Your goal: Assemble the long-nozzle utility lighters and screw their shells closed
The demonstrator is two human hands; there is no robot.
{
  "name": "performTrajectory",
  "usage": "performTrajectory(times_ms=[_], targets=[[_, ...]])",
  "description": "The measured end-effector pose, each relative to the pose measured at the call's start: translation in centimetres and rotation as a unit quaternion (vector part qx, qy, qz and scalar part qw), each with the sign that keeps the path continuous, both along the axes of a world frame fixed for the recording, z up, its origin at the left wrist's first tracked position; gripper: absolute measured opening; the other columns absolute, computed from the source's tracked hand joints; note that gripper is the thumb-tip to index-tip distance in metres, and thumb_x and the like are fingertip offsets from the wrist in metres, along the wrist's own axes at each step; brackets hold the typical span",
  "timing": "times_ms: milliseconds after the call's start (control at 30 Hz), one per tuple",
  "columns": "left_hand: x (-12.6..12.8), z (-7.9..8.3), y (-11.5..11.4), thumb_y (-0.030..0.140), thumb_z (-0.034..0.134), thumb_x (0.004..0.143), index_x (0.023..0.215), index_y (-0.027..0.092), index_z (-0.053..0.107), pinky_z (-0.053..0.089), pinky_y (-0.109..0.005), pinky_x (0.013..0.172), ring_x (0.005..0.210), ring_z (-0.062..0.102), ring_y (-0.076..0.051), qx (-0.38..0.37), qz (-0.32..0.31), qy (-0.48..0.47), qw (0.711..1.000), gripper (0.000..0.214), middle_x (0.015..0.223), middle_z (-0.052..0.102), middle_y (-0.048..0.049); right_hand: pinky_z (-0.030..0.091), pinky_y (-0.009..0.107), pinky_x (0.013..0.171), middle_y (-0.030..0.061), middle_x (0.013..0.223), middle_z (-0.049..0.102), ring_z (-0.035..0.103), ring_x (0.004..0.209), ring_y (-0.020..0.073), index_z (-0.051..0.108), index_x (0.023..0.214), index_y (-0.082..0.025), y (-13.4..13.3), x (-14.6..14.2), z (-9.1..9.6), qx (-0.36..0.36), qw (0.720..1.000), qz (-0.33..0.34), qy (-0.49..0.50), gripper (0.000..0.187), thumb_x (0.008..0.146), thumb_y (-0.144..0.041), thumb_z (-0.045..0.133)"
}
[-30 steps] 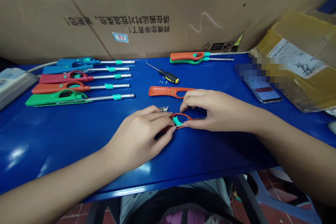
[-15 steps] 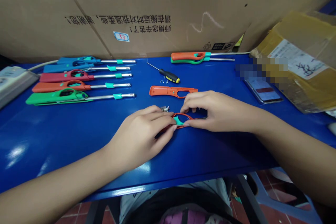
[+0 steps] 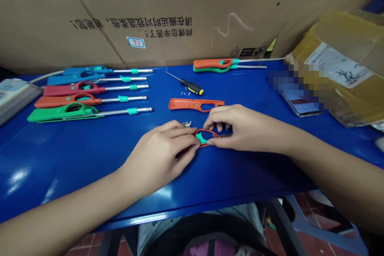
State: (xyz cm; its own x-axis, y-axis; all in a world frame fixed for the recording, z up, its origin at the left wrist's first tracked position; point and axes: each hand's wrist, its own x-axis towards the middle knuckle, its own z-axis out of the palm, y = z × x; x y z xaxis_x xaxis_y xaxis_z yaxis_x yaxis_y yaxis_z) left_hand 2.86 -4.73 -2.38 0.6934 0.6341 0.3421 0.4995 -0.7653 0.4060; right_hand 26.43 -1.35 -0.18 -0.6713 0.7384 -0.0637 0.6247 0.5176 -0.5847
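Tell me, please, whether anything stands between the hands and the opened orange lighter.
Nothing visible does: the left hand and right hand both have fingers on the opened orange lighter. The small metal part lies just beyond the left hand's fingers, not in between.

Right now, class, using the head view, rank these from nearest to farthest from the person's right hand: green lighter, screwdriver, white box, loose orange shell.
1. Loose orange shell: just beyond the right hand, toward its left.
2. Screwdriver: farther back, behind the shell.
3. Green lighter: left side, front of the row.
4. White box: far left edge.
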Motion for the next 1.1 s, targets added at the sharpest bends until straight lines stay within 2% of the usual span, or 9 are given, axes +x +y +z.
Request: performTrajectory(times_ms=[267, 500, 667, 767, 900, 1100], targets=[[-0.1, -0.1, 0.0, 0.019, 0.059, 0.097, 0.101, 0.02, 0.075, 0.057, -0.039, 0.087, 0.097, 0.068, -0.022, -0.002, 0.003, 0.008, 1.0, 0.016, 0.104, 0.077, -0.0033, 0.044, 0.029, 0.072, 0.0016, 0.095, 0.068, 0.059, 0.081, 0.0152, 0.072, 0.102, -0.02, -0.2, -0.1, 0.0, 0.012, 1.0, -0.004, -0.009, 0.02, 0.084, -0.026, 0.068], [-0.3, -0.1, 0.0, 0.021, 0.062, 0.095, 0.108, 0.021, 0.075, 0.059, -0.041, 0.086, 0.098, 0.069, -0.023, 0.015, -0.009, 0.02, 1.0, 0.018, 0.111, 0.076, -0.0049, 0.048, 0.034, 0.09, 0.0061, 0.11, 0.07, 0.064, 0.101, 0.0213, 0.07, 0.11, -0.02, -0.5, -0.4, -0.3, 0.059, 0.998, 0.017, -0.002, 0.025, 0.088, -0.03, 0.068], [-0.5, -0.4, -0.1, 0.019, 0.062, 0.095, 0.1, 0.017, 0.078, 0.062, -0.042, 0.083, 0.094, 0.072, -0.024, 0.063, -0.016, 0.02, 0.998, 0.016, 0.109, 0.077, -0.0078, 0.048, 0.032, 0.087, 0.0048, 0.108, 0.069, 0.064, 0.098, 0.0191, 0.07, 0.108, -0.02, -0.7, -1.0, -0.5, 0.034, 0.999, -0.001, 0.024, 0.022, 0.087, -0.027, 0.069], [-0.6, -0.6, -0.1, 0.018, 0.064, 0.095, 0.1, 0.016, 0.078, 0.062, -0.042, 0.087, 0.096, 0.073, -0.024, 0.085, -0.022, 0.011, 0.996, 0.015, 0.109, 0.078, -0.0086, 0.047, 0.03, 0.083, 0.0036, 0.104, 0.069, 0.063, 0.094, 0.0176, 0.07, 0.106, -0.02, -0.7, -1.1, -0.7, 0.028, 0.999, -0.011, 0.035, 0.021, 0.086, -0.025, 0.069], [-0.4, -0.8, -0.1, 0.017, 0.065, 0.094, 0.104, 0.016, 0.076, 0.06, -0.042, 0.094, 0.096, 0.075, -0.022, 0.073, -0.025, -0.008, 0.997, 0.015, 0.109, 0.078, -0.0068, 0.048, 0.031, 0.084, 0.0034, 0.102, 0.069, 0.063, 0.091, 0.0175, 0.071, 0.105, -0.02, -0.6, -0.9, -0.7, 0.031, 0.999, -0.008, 0.031, 0.021, 0.084, -0.024, 0.07], [-0.2, -0.8, -0.1, 0.017, 0.066, 0.094, 0.103, 0.017, 0.075, 0.06, -0.04, 0.092, 0.095, 0.075, -0.021, 0.052, -0.024, -0.017, 0.998, 0.013, 0.108, 0.078, -0.0055, 0.048, 0.032, 0.084, 0.0028, 0.102, 0.07, 0.063, 0.09, 0.0175, 0.072, 0.103, -0.021, -0.5, -0.9, -0.8, 0.03, 0.999, -0.008, 0.02, 0.021, 0.082, -0.023, 0.07]])
